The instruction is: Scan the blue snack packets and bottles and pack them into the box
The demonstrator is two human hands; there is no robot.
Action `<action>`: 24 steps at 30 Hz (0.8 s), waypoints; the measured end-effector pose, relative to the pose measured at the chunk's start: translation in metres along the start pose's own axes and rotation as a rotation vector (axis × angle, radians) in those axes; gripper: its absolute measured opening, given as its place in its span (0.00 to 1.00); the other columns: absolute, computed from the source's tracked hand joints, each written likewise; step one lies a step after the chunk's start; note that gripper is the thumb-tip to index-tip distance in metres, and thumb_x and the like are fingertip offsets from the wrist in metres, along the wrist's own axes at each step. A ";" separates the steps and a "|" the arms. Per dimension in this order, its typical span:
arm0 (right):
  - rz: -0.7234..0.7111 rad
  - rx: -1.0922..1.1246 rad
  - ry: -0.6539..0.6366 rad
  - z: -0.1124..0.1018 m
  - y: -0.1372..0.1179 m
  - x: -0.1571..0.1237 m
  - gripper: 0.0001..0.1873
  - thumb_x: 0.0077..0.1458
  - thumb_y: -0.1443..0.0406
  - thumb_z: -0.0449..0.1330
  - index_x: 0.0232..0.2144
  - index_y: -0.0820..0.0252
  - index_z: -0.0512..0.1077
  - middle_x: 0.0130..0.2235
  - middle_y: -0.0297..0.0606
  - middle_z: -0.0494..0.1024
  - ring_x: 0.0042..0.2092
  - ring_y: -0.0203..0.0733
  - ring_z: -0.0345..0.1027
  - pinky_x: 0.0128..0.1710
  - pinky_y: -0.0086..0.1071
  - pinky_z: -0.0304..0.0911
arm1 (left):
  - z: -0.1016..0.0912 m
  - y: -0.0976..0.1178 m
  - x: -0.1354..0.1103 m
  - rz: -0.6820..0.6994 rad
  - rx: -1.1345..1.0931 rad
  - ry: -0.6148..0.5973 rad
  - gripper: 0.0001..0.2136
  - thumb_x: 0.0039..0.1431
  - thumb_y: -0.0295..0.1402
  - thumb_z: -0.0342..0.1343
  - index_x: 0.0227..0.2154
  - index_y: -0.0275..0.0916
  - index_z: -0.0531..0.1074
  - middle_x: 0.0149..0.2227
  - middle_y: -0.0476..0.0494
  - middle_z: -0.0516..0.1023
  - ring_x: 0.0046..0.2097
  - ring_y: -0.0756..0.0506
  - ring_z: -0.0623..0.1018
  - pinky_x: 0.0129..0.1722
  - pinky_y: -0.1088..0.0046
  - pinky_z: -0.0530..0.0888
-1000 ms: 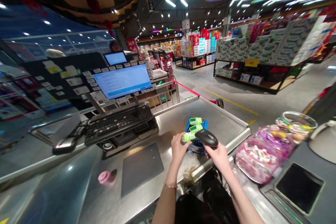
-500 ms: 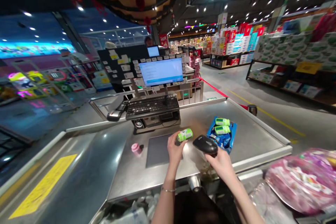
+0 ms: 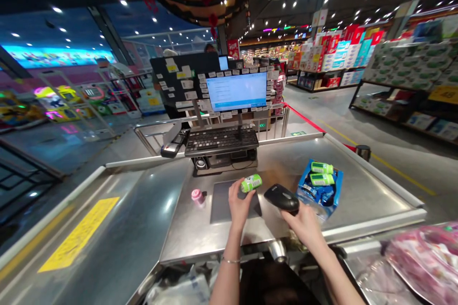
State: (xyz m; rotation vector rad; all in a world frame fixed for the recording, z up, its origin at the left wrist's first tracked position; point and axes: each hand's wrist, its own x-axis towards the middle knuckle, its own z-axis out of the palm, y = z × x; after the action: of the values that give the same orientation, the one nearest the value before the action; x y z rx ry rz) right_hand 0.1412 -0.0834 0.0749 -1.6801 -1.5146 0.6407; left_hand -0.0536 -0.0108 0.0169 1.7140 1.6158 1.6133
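My left hand [image 3: 240,204] is closed around a small green bottle [image 3: 251,183], tilted on its side with its label showing, above a dark grey pad [image 3: 220,205] on the counter. Facing that bottle is a black barcode scanner [image 3: 281,198], gripped by my right hand [image 3: 304,223]. A small gap separates scanner and bottle. Right of the scanner, a blue box [image 3: 338,190] holds two similar green bottles [image 3: 322,174] lying on blue packets [image 3: 317,194]. A pink bottle [image 3: 197,196] stands left of the pad.
Behind the pad are a black keyboard [image 3: 222,140] and a lit monitor [image 3: 238,91]. A payment terminal [image 3: 173,143] sits left of the keyboard. Pink packaged goods [image 3: 425,257] lie at the right front. The metal counter [image 3: 379,190] has a raised rim.
The view has shifted left, so the counter and the things on it appear further right. Both hands keep hold of the bottle and scanner, nearly unmoved in the picture.
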 end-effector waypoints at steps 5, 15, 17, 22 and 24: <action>0.016 0.106 -0.071 0.023 -0.005 0.000 0.15 0.47 0.54 0.55 0.26 0.59 0.72 0.18 0.35 0.74 0.22 0.45 0.70 0.24 0.32 0.61 | -0.018 -0.025 -0.008 -0.081 0.001 0.084 0.23 0.50 0.34 0.61 0.51 0.43 0.69 0.49 0.41 0.72 0.50 0.42 0.72 0.45 0.67 0.71; 0.032 0.215 -0.212 0.087 -0.009 -0.002 0.18 0.47 0.53 0.57 0.29 0.62 0.75 0.18 0.37 0.76 0.20 0.44 0.70 0.23 0.31 0.61 | -0.080 -0.120 -0.029 -0.306 0.440 0.276 0.24 0.49 0.26 0.55 0.52 0.41 0.69 0.43 0.42 0.69 0.46 0.41 0.73 0.49 0.61 0.70; 0.037 0.229 -0.218 0.092 -0.011 -0.001 0.18 0.47 0.52 0.58 0.28 0.62 0.75 0.18 0.37 0.76 0.20 0.44 0.70 0.23 0.31 0.61 | -0.090 -0.131 -0.027 -0.329 0.497 0.280 0.24 0.49 0.25 0.53 0.52 0.40 0.68 0.42 0.41 0.69 0.45 0.41 0.73 0.48 0.62 0.71; 0.051 0.235 -0.225 0.093 -0.009 -0.001 0.17 0.48 0.52 0.58 0.27 0.61 0.74 0.16 0.35 0.74 0.20 0.44 0.70 0.24 0.31 0.62 | -0.105 -0.139 -0.015 -0.328 0.555 0.294 0.25 0.51 0.23 0.50 0.54 0.35 0.65 0.46 0.36 0.68 0.48 0.40 0.72 0.49 0.61 0.70; 0.057 0.239 -0.204 0.090 -0.005 0.000 0.17 0.48 0.52 0.58 0.26 0.61 0.73 0.15 0.34 0.73 0.19 0.44 0.70 0.24 0.31 0.62 | -0.102 -0.130 -0.011 -0.295 0.599 0.317 0.26 0.52 0.23 0.50 0.57 0.34 0.62 0.49 0.34 0.67 0.53 0.38 0.69 0.54 0.57 0.66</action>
State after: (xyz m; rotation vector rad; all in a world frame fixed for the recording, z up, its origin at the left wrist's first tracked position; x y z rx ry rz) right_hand 0.0667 -0.0645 0.0270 -1.5161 -1.4670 1.0089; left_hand -0.2007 -0.0235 -0.0587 1.3885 2.5712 1.3892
